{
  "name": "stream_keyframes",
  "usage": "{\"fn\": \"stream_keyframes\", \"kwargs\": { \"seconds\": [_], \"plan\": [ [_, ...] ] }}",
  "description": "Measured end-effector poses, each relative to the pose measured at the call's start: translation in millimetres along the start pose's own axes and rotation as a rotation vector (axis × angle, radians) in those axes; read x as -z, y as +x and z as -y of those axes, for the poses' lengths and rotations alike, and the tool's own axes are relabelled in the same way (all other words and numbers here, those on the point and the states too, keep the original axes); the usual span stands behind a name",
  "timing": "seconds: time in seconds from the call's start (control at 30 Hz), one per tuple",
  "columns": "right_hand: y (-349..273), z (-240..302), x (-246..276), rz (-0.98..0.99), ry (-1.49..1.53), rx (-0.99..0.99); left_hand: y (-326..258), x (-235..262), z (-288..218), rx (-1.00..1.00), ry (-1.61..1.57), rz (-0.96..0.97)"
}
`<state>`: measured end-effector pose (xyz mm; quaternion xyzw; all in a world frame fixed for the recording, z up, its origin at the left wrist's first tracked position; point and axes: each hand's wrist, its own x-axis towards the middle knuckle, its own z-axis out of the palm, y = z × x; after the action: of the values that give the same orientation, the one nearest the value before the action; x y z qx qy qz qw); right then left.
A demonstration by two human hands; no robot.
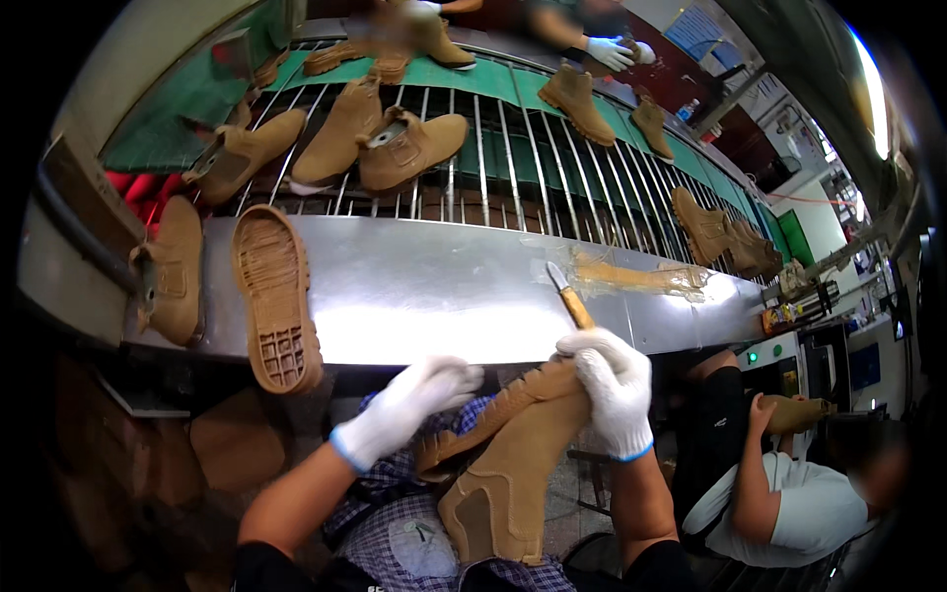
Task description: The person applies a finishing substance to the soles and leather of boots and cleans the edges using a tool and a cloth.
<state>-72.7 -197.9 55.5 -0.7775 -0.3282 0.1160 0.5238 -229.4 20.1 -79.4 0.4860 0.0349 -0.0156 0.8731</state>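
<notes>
A tan ankle boot [528, 444] is tilted over my lap, its toe up at my right hand and its ridged sole turned toward my left. My right hand [612, 390], in a white knit glove, is closed round the wooden handle of a short knife [575, 306] whose blade points up and away over the bench. That same hand rests against the boot's toe. Beside the sole is my left hand [409, 405], gloved too, its fingers stretched toward the boot with nothing visible in them. A checked apron [404, 533] lies beneath the boot.
A metal bench edge [424, 296] crosses in front, with a boot lying sole-out [276, 296] and another boot [176, 271] at its left. Beyond are rollers [503, 168] carrying several boots. Co-workers' gloved hands [612, 51] show at the far side; a seated person [779, 493] is right.
</notes>
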Motion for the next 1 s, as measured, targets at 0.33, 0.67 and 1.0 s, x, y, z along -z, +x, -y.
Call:
{"fn": "stream_keyframes", "kwargs": {
  "seconds": [0.33, 0.67, 1.0],
  "plan": [
    [8, 8, -17, -0.313, 0.608, 0.383, -81, 5, -83, 0.071, -0.196, -0.239],
    [128, -63, -89, 0.455, 0.528, 0.059, 8, -52, -288, 0.252, 1.649, -0.279],
    [158, -40, -143, 0.244, 1.564, 0.179, -20, -18, -252, 0.05, 1.462, -0.496]
  ]
}}
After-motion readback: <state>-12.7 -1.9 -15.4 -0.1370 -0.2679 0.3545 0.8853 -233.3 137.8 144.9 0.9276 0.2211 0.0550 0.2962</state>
